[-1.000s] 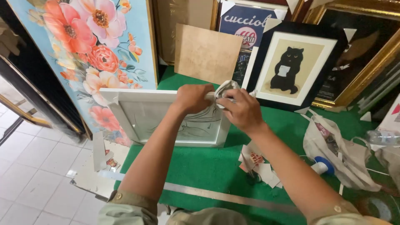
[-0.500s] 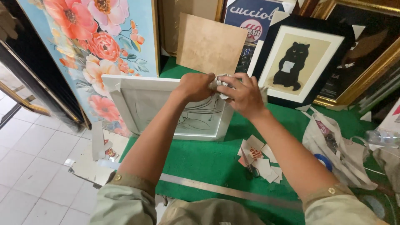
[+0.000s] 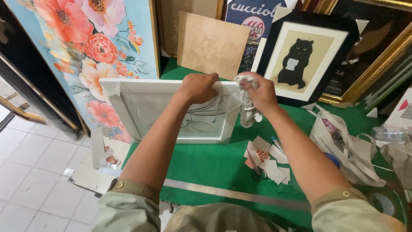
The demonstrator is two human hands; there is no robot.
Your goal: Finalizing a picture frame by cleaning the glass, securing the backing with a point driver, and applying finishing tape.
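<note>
A white picture frame (image 3: 128, 109) with a line drawing behind its glass stands tilted on the green table (image 3: 201, 165). My left hand (image 3: 198, 87) grips the frame's top edge near its right corner. My right hand (image 3: 257, 90) is closed around crumpled clear plastic wrap (image 3: 246, 112) that hangs down at the frame's top right corner. Both hands are close together above the frame.
A large floral painting (image 3: 90, 47) leans at the left. A brown board (image 3: 212, 43) and a black-framed cat picture (image 3: 300, 56) stand behind. Paper scraps (image 3: 268, 161), a plastic bag (image 3: 343, 146) and a metal ruler (image 3: 231, 194) lie on the table. Tiled floor at left.
My hands and the frame's top corner sit a little higher and further right in view; the wrap now hangs lower from my right hand.
</note>
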